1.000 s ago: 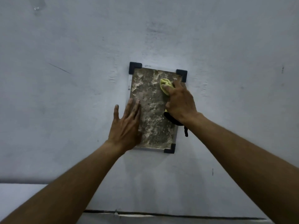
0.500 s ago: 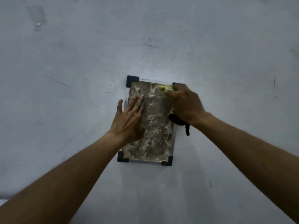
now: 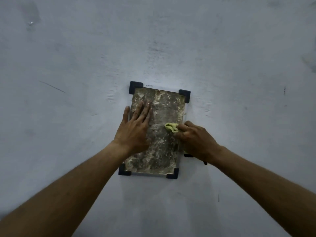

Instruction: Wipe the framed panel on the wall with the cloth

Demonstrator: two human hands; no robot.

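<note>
A small framed panel (image 3: pixel 164 106) hangs on the wall, its surface mottled brown and white, with black caps on all four corners. My left hand (image 3: pixel 135 129) lies flat on the panel's left half, fingers spread and pointing up, thumb on the wall beside the frame. My right hand (image 3: pixel 195 139) grips a bunched yellow-green cloth (image 3: pixel 171 127) and presses it on the panel at mid-height near the right edge. A dark strap hangs at my right wrist.
The grey-white wall (image 3: pixel 239 65) fills the view, marked with scuffs, a thin dark scratch (image 3: pixel 51 86) at the left and a small shiny spot (image 3: pixel 31 23) at the upper left.
My right hand has slid the cloth down from the panel's top right corner to mid-height on the right side. The left hand stays flat on the panel.
</note>
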